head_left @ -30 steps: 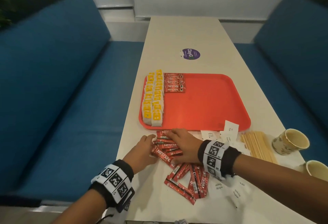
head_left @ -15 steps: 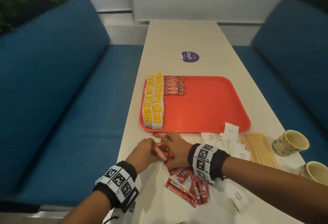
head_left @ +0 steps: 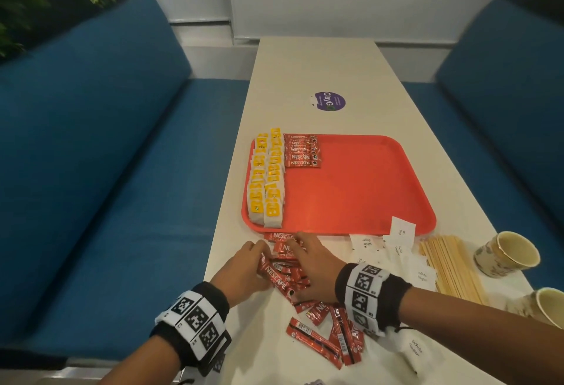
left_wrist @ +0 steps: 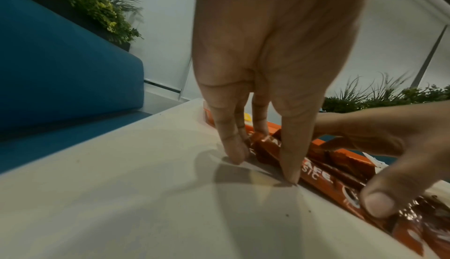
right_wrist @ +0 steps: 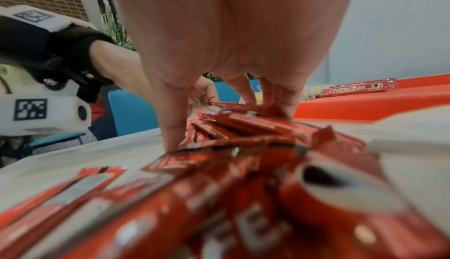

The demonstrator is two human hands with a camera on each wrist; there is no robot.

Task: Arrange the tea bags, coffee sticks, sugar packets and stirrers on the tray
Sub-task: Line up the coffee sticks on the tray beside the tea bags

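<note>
Head view: even, rather dim indoor light, no glare. You get wide-angle bowing of the benches [head_left: 91, 171] at 9 and 3 o'clock, with slight smear there.

Left wrist view: your left hand [left_wrist: 268, 51] throws several soft, overlapping shadows on the table [left_wrist: 109, 195], fanning toward 6 o'clock.

Right wrist view: coffee sticks [right_wrist: 243, 215] toward 6 o'clock are badly out of focus; sharpness holds only near centre.

The red plastic tray [head_left: 366, 195] lies bare except its left edge, lined with yellow-tagged tea bags [head_left: 267, 183], and far left corner, holding red coffee sticks [head_left: 302, 155]. White sugar packets [head_left: 366, 242], wooden stirrers [head_left: 451, 265] and two paper cups [head_left: 506, 253] crowd the table's [head_left: 320, 64] near right corner.
</note>
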